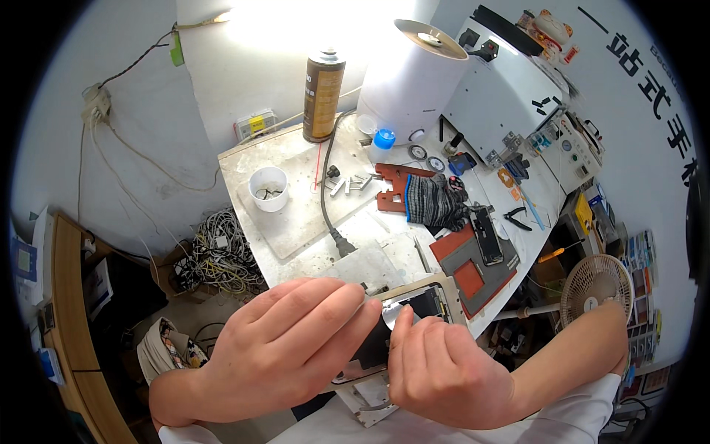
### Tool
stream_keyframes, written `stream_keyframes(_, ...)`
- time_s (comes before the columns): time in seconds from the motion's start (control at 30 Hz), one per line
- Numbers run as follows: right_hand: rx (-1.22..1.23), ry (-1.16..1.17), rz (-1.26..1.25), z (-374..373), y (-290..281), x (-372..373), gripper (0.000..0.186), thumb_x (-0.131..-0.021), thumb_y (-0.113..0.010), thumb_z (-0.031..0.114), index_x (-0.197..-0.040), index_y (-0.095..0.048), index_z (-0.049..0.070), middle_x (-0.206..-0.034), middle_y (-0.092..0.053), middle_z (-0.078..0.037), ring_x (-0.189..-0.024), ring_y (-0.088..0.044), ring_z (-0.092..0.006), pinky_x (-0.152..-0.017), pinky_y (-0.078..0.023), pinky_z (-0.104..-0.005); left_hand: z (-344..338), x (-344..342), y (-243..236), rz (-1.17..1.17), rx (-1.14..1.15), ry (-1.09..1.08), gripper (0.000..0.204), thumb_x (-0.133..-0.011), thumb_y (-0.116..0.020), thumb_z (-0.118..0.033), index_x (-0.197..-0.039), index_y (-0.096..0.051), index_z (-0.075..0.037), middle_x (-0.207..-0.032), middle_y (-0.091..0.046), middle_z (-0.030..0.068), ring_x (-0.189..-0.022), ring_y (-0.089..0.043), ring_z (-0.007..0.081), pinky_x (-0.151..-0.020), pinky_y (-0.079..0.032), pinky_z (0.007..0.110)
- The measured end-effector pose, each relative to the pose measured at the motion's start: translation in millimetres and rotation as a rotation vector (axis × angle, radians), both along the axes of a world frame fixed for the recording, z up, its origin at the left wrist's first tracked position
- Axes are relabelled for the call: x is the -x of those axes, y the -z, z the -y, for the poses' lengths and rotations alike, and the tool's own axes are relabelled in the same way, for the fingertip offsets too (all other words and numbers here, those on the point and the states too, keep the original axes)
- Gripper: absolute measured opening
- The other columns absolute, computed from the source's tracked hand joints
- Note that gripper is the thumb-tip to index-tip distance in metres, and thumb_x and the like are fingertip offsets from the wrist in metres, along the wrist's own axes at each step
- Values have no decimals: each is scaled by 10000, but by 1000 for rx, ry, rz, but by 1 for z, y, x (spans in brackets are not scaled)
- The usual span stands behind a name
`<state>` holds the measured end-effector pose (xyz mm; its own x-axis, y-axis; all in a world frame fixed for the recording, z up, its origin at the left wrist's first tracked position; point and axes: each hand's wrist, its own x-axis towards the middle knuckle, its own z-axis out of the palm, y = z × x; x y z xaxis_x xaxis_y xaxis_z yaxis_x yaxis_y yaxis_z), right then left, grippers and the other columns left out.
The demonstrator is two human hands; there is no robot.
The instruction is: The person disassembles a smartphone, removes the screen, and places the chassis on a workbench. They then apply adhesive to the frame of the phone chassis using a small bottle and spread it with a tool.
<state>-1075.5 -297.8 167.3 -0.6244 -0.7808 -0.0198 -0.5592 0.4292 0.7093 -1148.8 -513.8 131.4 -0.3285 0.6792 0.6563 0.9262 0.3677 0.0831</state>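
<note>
Both my hands are over an opened phone (422, 304) with dark parts inside, set in a beige metal frame (451, 297) at the table's near edge. My left hand (285, 351) covers the phone's left side. Its fingers are bent and pressed together; whatever they hold is hidden. My right hand (447, 374) is closed in a pinch over the near part of the phone. Beside its index fingertip a shiny silvery piece (393, 314) shows; I cannot tell whether the fingers grip it.
Beyond the hands lie a power plug (344, 246), a white cup (268, 190), a brown spray can (323, 96) and a white cylindrical appliance (407, 81). To the right are a grey glove (436, 201), another phone (486, 235), a red-grey mat (497, 283), cutters (517, 218) and a fan (597, 285).
</note>
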Motion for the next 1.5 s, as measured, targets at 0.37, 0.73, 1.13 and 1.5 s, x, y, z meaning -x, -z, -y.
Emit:
stream_keyframes(0.37,10,2,4,-4,0,0,228,-768,-672,73,-909,-788,-63,-651,-607,-87,-617,-604,-190,-547,-379,-279,-4,-4,-2,66,27,-50,410,-769,-719,-112,-1170,-776,-47,-1176,-695,70,-1065,-694,233,-867,-587,350)
stream_keyframes(0.73,22,6,4,-9,0,0,245,-773,-668,85,-929,-792,-56,-674,-622,-92,-624,-610,-189,-560,-398,-275,-10,-3,-3,57,41,-52,421,-759,-718,-116,-1171,-776,-50,-1167,-694,71,-1069,-695,233,-867,-590,347)
stream_keyframes(1.13,15,12,-23,-12,-1,2,226,-782,-675,84,-926,-791,-47,-666,-615,-83,-608,-597,-180,-557,-382,-277,-16,-2,-3,49,33,-41,438,-752,-732,-124,-1181,-771,-46,-1163,-686,74,-1065,-692,235,-854,-592,353)
stream_keyframes(1.5,7,-3,-33,-15,-3,3,212,-787,-684,76,-921,-791,-48,-658,-606,-80,-607,-588,-178,-554,-373,-274,-19,-1,-5,46,48,-33,444,-753,-731,-127,-1188,-769,-43,-1166,-682,77,-1068,-689,234,-864,-588,351)
